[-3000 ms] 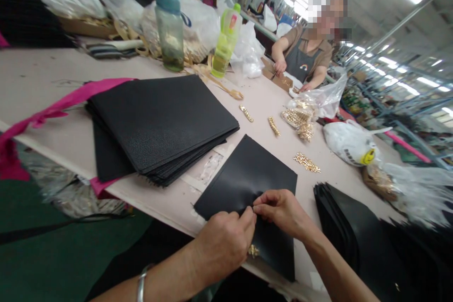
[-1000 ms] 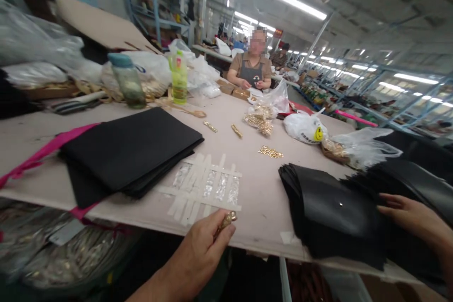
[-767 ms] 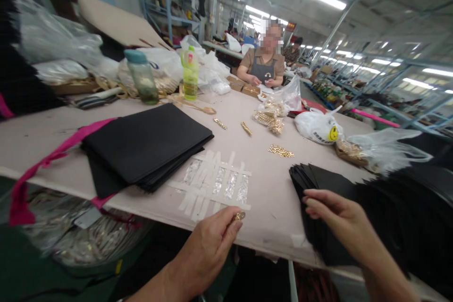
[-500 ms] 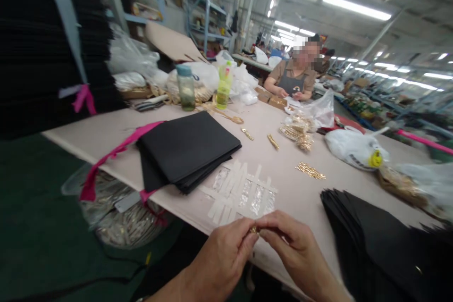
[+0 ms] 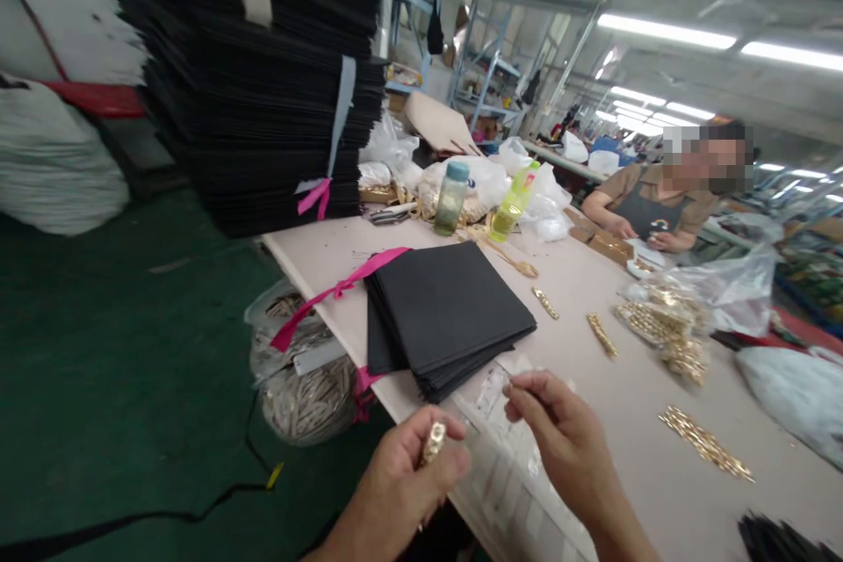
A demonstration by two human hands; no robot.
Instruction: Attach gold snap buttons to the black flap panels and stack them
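A short gold chain [image 5: 433,441] is gripped in my left hand [image 5: 401,479], its links standing out between thumb and fingers near the table edge. My right hand [image 5: 570,426] is apart from it, thumb and fingertips pinched; what lies between them is too small to make out. Beneath the right hand is a taped clear plastic patch [image 5: 491,391] on the table. Just beyond my hands sits a stack of black sheets [image 5: 454,307]. Farther right lie a short gold chain strip [image 5: 544,303], a second gold strip [image 5: 601,335] and a flat group of gold chains [image 5: 704,443].
A tall black stack [image 5: 283,105] rises at the left. Behind the sheets stand a blue-capped bottle [image 5: 451,200] and a yellow-green bottle [image 5: 514,206]. A co-worker [image 5: 652,202] sits across the table. Bagged gold chains [image 5: 665,325] lie at the right.
My hands have moved apart; earlier their fingertips met around a small gold piece. The view has turned left, showing more of the black stack and green floor.
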